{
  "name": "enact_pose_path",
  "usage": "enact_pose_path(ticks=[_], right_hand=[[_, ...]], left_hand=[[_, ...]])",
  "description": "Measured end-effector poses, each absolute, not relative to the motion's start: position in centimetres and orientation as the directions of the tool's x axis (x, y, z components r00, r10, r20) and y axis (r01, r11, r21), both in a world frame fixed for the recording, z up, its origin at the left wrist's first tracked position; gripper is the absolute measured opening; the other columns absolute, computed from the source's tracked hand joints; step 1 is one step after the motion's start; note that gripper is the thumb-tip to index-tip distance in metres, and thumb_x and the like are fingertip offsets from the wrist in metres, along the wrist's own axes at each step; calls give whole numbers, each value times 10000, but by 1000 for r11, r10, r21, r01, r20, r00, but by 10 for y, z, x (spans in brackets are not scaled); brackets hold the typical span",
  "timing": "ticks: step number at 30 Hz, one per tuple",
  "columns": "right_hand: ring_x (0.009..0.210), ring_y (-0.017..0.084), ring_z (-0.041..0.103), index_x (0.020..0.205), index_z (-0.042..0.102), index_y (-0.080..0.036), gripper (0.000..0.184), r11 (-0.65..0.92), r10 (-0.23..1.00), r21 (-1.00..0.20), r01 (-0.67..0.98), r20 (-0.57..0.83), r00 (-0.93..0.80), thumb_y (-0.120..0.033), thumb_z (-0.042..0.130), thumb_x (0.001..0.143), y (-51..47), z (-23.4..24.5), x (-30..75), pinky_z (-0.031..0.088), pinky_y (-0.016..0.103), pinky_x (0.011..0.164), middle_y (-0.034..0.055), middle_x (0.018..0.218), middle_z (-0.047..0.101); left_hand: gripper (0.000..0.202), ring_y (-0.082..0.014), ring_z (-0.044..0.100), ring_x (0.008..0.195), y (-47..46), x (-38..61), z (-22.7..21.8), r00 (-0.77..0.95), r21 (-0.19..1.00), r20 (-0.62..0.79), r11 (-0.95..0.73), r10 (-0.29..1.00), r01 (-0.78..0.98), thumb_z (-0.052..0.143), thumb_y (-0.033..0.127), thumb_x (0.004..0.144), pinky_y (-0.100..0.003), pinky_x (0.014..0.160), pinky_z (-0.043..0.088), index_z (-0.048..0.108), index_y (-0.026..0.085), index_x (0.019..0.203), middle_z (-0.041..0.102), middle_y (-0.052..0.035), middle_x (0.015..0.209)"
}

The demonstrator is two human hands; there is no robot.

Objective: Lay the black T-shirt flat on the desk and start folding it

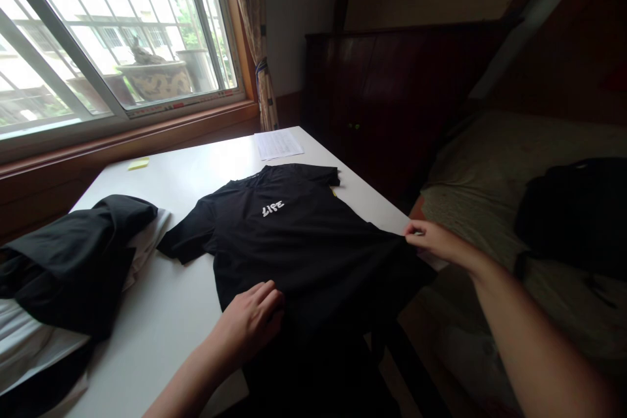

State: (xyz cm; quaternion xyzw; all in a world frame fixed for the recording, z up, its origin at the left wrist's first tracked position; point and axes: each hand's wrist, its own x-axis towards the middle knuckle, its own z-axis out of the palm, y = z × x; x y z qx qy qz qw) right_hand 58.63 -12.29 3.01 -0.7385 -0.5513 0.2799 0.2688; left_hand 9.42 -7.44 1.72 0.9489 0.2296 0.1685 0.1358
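A black T-shirt (294, 235) with white lettering on its chest lies spread out, collar toward the far side. Its near part hangs over the table's edge. My right hand (434, 240) pinches the shirt's right side and pulls that part out taut beyond the table edge. At the lower left of the shirt, my left hand (257, 313) is closed with curled fingers on the fabric; its fingertips are partly hidden.
The white table (191, 313) also bears a heap of dark and white clothes (73, 255) at left, printed paper (279, 144) and a yellow sticky note pad (138, 163). A barred window (122, 32) is beyond. A dark bag (573, 215) rests on a covered bed (480, 176) at right.
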Motion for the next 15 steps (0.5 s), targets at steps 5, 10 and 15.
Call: enact_pose_path(ticks=[5, 10, 15], right_hand=[[577, 172, 593, 762, 633, -211, 169, -316, 948, -654, 687, -186, 259, -376, 595, 754, -124, 6, 598, 399, 257, 507, -3, 651, 660], [548, 184, 599, 735, 648, -215, 119, -324, 946, -516, 793, -146, 291, -319, 591, 752, -128, 14, 598, 383, 273, 505, 4, 598, 658], [744, 221, 676, 807, 715, -234, 219, -165, 972, -424, 890, 82, 220, -408, 593, 858, -114, 34, 572, 480, 314, 697, 36, 802, 739]], left_hand=[[312, -191, 648, 885, -71, 89, 21, 806, 451, 202, -783, 556, 428, 549, 207, 977, -298, 747, 529, 507, 244, 1283, 615, -53, 1086], [292, -149, 654, 774, -65, 85, 20, 792, 506, 151, -735, 591, 452, 549, 193, 982, -266, 690, 516, 545, 260, 1266, 628, -28, 1064], [247, -179, 658, 832, -57, 82, 14, 756, 343, 235, -780, 611, 524, 555, 214, 1005, -299, 714, 526, 577, 258, 1246, 631, -42, 1072]])
